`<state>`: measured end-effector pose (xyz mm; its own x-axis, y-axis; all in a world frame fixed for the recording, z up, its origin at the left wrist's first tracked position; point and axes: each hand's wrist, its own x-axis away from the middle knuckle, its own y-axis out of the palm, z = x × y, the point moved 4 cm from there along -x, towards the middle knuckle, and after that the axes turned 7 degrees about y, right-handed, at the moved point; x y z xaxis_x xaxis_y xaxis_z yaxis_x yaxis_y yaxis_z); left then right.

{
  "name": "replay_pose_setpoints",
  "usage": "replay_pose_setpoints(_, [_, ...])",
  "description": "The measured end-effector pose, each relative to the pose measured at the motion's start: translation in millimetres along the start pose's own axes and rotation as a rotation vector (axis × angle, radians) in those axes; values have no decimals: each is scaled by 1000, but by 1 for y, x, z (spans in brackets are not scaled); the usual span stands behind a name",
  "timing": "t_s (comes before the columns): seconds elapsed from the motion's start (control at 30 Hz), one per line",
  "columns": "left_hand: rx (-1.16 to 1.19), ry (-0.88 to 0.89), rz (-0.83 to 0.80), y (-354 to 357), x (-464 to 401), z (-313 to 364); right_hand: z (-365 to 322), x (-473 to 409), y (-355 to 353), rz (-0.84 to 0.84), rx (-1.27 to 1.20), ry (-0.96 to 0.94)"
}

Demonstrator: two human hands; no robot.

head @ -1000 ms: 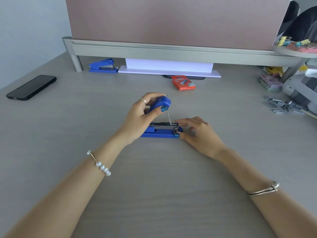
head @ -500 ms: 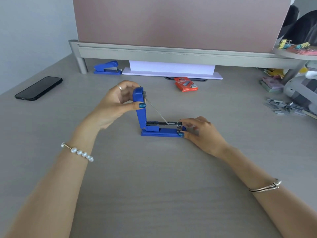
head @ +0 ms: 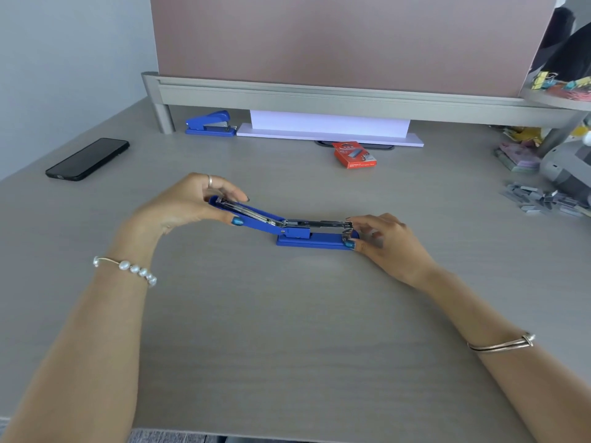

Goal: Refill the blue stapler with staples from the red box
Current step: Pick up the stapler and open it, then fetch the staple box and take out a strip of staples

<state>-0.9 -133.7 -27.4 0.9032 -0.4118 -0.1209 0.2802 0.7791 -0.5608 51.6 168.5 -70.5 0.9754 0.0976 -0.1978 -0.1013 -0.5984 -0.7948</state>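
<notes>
The blue stapler (head: pixel 307 239) lies on the grey desk in the middle, swung fully open. Its blue top arm points left and slightly up, and the metal staple channel is exposed on the right. My left hand (head: pixel 188 207) is shut on the tip of the top arm. My right hand (head: pixel 382 241) pinches the front end of the base and channel, holding it down. The red box (head: pixel 353 155) of staples lies closed farther back, right of centre, apart from both hands.
A second blue stapler (head: pixel 209 123) sits at the back under the grey partition rail (head: pixel 319 97). A black phone (head: pixel 88 158) lies far left. Loose staple strips (head: pixel 540 199) are piled at the right edge, beside a grey device (head: pixel 566 171). A white board (head: pixel 329 129) lies at the back.
My left hand has swung the stapler's top arm from nearly closed, through upright, all the way back to the left. My right hand has stayed on the front of the base.
</notes>
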Motion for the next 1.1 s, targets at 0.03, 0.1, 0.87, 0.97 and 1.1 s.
replay_pose_setpoints(0.03, [-10,-14,-10,0,0,-2,0,0,0,0,-2,2])
replay_pose_setpoints(0.1, [-39,-42,-47,4,-1,-6,0,0,0,2,-3,4])
replay_pose_setpoints(0.87, [-420,122,-315,98,-54,43,3,-42,-30,-382,-116,9])
replay_pose_setpoints(0.97, [-411,95,-367,94,-59,45,14,-74,-39,-247,-270,62])
replay_pose_setpoints(1.1, [-316,103,-398,96,-64,45,42,-134,-33,68,-143,112])
